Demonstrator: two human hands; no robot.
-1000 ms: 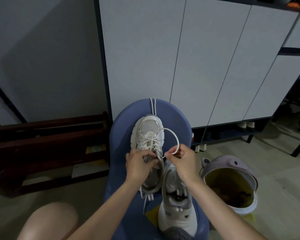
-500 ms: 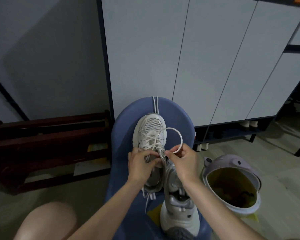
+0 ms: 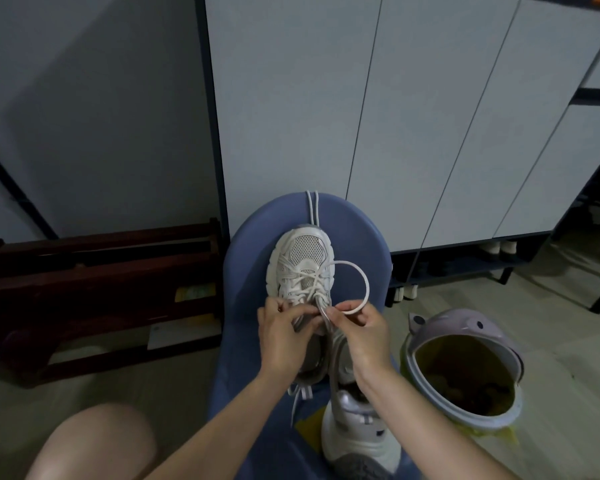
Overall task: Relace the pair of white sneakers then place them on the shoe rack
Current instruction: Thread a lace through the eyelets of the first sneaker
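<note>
Fingers: both hands pinch lace at the upper eyelets, feeding it through.
Blue chair point(image 3: 361, 237): props the sneakers as a work surface.
Laced sneaker point(image 3: 300, 268): toe away, steadied by left hand point(image 3: 281, 336).
Lace loop point(image 3: 355, 289): slack held clear by right hand point(image 3: 359, 332).

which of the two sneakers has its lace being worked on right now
The farther sneaker, toe pointing away on the blue seat; both hands are at its laces. The nearer sneaker lies untouched.

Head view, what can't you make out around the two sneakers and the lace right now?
- Laced sneaker: heel half hidden by left hand.
- Lace loop: its end hidden in right hand.
- Second sneaker: tongue covered by right forearm.
- Bin contents: too dark.
</note>
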